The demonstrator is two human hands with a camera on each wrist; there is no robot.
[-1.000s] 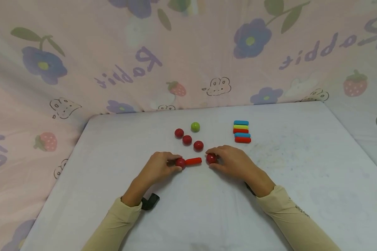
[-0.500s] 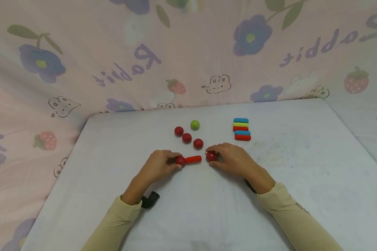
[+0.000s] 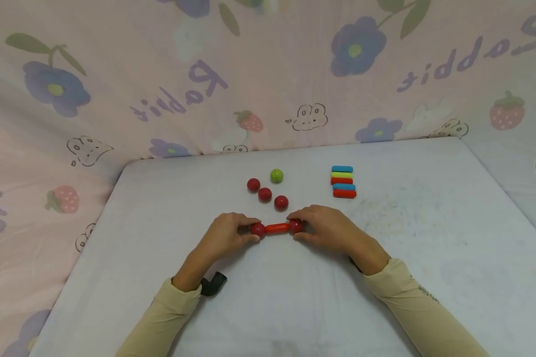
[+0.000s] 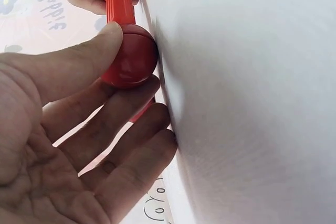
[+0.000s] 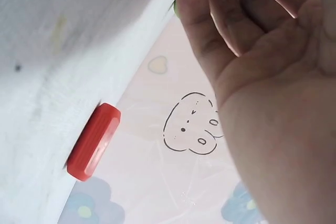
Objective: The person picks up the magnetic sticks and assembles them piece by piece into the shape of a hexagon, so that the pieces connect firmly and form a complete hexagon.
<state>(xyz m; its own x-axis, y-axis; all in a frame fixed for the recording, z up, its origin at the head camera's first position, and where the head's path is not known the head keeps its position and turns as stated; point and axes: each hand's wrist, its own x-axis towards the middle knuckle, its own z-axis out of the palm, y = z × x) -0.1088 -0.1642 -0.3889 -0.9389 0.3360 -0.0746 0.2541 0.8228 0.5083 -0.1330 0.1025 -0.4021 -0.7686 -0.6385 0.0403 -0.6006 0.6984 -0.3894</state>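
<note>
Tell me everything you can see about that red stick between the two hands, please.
The red stick is short, straight and bright orange-red, with lengthwise ridges and a plastic-like sheen. It lies sideways above or on the white table; I can't tell whether it touches it. One end meets the left ball, pinched by the left hand; the other meets the right ball, held by the right hand. How far its ends go in is hidden.

The table (image 3: 268, 307) is white, with faint smudges (image 3: 393, 203) at right. Pink cloth (image 3: 268, 69) hangs behind and at both sides, printed with blue flowers (image 3: 359, 47), strawberries (image 3: 507, 113) and mirrored lettering (image 3: 457, 63).
</note>
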